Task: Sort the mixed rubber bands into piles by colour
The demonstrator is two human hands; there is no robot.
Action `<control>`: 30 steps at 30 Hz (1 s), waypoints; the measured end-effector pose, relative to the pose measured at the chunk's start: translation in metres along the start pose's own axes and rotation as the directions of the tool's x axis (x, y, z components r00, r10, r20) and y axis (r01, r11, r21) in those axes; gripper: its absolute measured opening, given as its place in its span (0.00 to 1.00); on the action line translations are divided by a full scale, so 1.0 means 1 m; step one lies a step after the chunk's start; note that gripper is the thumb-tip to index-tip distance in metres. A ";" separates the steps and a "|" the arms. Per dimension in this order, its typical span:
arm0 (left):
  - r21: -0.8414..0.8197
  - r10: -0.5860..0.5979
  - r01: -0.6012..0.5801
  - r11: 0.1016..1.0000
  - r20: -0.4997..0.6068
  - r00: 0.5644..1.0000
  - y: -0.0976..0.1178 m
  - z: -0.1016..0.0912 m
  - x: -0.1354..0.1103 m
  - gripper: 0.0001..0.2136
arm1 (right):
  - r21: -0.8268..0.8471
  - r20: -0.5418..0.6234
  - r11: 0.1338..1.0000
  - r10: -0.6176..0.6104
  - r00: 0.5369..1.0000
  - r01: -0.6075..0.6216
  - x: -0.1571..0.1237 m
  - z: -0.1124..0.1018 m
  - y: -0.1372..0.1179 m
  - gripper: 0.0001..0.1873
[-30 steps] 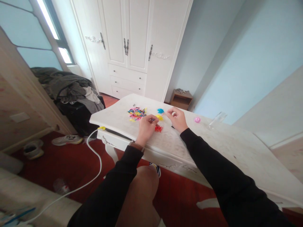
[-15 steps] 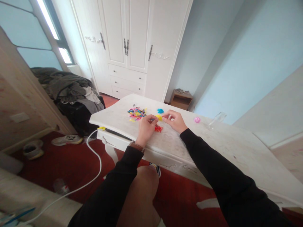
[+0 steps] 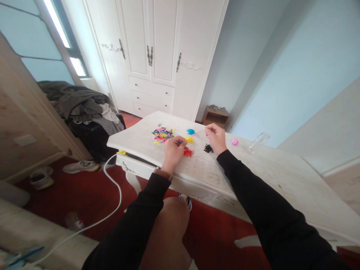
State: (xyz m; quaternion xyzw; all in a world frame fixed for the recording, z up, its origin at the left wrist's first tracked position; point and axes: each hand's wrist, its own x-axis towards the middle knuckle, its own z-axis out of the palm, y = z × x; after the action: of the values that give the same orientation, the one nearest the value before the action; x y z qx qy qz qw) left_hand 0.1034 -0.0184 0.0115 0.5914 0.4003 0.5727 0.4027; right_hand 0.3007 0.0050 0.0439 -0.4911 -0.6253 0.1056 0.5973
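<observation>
Pink strand: thin and pale, running leftward from your right hand towards the yellow pile; it looks straight and perhaps taut — if it is elastic, losing one end could flick it away.
Right hand: your fingers pinch the strand's right end; a grip that small could slip on so thin a thing.
Left hand: your fingers are bent together, but you cannot tell from here whether they hold the other end.
Black pile: just beside your right hand, so a dropped wrist could smear it across the worktop.
Red pile: just beside your left hand — a careless sideways brush could push it into the yellow.
Mixed pile: close behind your left fingers; drawing that hand back low could scatter loose pieces.
Glass: well apart on the right, at risk only from a wide sweep.
</observation>
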 end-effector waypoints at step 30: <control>0.003 -0.013 0.013 1.000 -0.067 0.998 -0.006 -0.004 0.003 0.15 | -0.108 0.664 0.986 -0.024 0.747 0.128 -0.022 0.003 -0.004 0.13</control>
State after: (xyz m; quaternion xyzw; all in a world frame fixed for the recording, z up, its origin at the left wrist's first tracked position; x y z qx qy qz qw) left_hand 0.0991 -0.0138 0.0073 0.5699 0.4185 0.5887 0.3917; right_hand 0.2919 -0.0116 0.0319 -0.4387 -0.8213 0.2017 0.3037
